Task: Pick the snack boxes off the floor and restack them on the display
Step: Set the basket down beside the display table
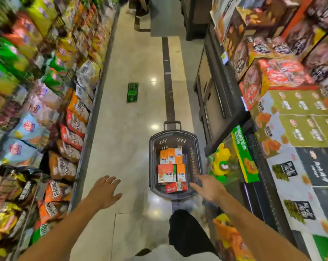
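1. Shelves (33,102) of snack bags line the left of the aisle; the display (295,113) of stacked cartons stands right.
2. Basket (153,166) sits on the floor, near centre, beside the display, likely for short carries.
3. Boxes (171,166), orange and red, lie inside the basket, none on the bare floor.
4. Right hand (209,187) reaches toward the basket's near right rim, fingers extended, holding nothing.
5. Left hand (102,191) hovers spread over the floor, empty, probably for balance.

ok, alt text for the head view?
Both hands, left and right, reach open toward a dark basket of orange snack boxes on a shop aisle floor, between shelves of snack bags and stacked boxes.
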### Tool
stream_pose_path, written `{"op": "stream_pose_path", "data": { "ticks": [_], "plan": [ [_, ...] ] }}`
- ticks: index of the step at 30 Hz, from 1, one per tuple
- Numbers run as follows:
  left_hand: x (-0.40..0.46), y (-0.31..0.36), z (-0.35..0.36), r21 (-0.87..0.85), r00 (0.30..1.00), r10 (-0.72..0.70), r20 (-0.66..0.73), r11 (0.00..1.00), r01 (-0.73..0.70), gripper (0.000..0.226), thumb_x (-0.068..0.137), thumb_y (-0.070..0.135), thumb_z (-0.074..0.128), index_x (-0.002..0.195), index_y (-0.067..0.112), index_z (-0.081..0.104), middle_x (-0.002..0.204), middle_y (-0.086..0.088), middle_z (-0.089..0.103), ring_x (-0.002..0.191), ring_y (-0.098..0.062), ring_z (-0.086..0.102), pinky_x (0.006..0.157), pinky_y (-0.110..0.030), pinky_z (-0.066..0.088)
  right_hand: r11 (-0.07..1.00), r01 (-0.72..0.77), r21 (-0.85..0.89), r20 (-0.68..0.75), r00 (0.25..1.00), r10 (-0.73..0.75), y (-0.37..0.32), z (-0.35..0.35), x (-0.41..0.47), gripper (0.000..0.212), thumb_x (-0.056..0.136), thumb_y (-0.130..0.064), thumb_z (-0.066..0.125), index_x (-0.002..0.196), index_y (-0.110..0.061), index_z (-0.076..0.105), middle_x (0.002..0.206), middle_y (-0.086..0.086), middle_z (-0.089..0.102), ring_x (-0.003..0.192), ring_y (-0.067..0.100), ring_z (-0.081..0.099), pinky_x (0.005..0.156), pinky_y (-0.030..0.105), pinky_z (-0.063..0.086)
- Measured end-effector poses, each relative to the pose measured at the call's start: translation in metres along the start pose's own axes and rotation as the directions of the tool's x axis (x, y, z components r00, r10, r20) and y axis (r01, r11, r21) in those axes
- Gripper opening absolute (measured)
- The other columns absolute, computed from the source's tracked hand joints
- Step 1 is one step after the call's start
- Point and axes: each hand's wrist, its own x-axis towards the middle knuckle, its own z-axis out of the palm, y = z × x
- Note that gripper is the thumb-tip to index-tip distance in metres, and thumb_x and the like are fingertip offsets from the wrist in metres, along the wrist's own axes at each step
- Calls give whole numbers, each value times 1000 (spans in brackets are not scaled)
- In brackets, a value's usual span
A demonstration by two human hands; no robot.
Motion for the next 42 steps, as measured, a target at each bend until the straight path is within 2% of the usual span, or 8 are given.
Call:
{"op": "stream_pose_path", "data": {
  "ticks": [5,9,13,19,25,32,38,42],
  "plan": [
    [86,63,-41,76,992,123,22,989,-124,67,100,54,38,157,22,24,163,-2,24,151,-26,17,123,-36,14,996,-15,89,124,992,4,27,-6,55,37,97,-54,48,101,-19,59,95,4,62,93,24,62,76,34,46],
    [169,117,-42,67,974,220,49,973,-223,65,91,45,57,147,13,45,150,-11,46,140,-35,40,117,-43,32,992,-11,123,182,983,-12,51,11,116,39,97,-49,51,116,-16,60,117,9,64,112,31,59,91,42,51],
    [268,149,11,78,940,327,100,939,-335,65,49,36,76,106,4,73,96,-17,73,86,-40,70,73,-47,60,993,-11,114,245,969,-17,69,60,187,60,94,-60,40,140,-22,48,141,6,53,130,30,50,108,48,41],
    [401,171,132,107,925,353,137,923,-369,74,91,38,61,155,17,29,156,-10,35,144,-32,30,118,-45,28,990,-5,140,271,962,-33,98,178,304,69,100,-46,51,157,-20,23,158,3,34,144,24,32,115,40,35],
    [477,150,236,74,930,314,192,940,-333,79,97,46,50,158,19,8,165,-8,9,152,-30,6,124,-41,11,994,-2,109,378,925,-40,111,293,403,83,97,-33,60,160,-20,7,164,5,19,149,28,22,117,43,33],
    [513,130,291,-41,898,432,80,902,-430,77,80,31,70,146,6,41,149,-20,41,137,-43,37,110,-55,38,983,169,-70,339,931,-136,109,378,461,94,82,-3,66,159,-14,13,164,5,18,148,35,18,115,42,31],
    [506,124,301,-31,902,427,67,904,-426,77,81,28,72,149,7,40,154,-18,35,141,-39,34,112,-52,39,940,228,-253,215,961,-175,109,400,480,92,36,-6,95,123,-10,67,120,9,69,123,37,58,102,45,49],
    [506,124,292,8,883,459,104,887,-462,80,84,28,68,153,9,33,157,-17,30,145,-39,27,115,-52,35,936,284,-206,244,941,-232,103,374,471,77,70,-14,83,138,-15,47,138,5,54,134,25,44,117,36,31]
  ]
}}
